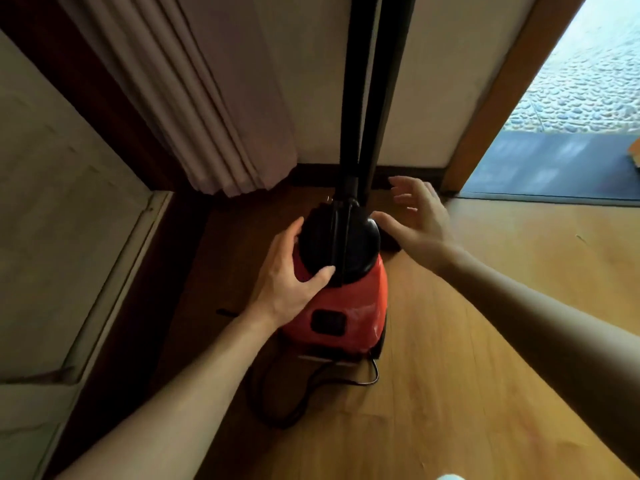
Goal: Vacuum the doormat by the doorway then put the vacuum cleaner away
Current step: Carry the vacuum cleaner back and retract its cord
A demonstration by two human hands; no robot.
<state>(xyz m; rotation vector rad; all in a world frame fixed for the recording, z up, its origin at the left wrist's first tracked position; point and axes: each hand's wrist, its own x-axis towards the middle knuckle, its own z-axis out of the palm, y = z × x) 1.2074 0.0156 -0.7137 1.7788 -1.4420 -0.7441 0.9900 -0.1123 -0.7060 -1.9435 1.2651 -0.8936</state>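
Two bare forearms reach in from the bottom edge, and the left hand [287,271] is on the red plastic vacuum cleaner [349,306]!
Left fingers [293,237] curl round the rim of its glossy black domed top, thumb planted on the near side: a proper hold. The right hand [415,220] hovers just beside the dome, fingers [405,183] fanned wide and holding nothing; whether the thumb tip touches the dome I cannot tell. The cleaner stands upright on the smooth honey-coloured wooden floor [485,306], close to the cream wall [433,81], its rigid black tube [367,81] rising beside a pleated pale fabric curtain [207,98]. A thin black cord [311,386] loops on the boards on the near side. Off to the right, the dark flat doormat [554,164] lies in the open doorway, pebbled ground [588,71] beyond it.
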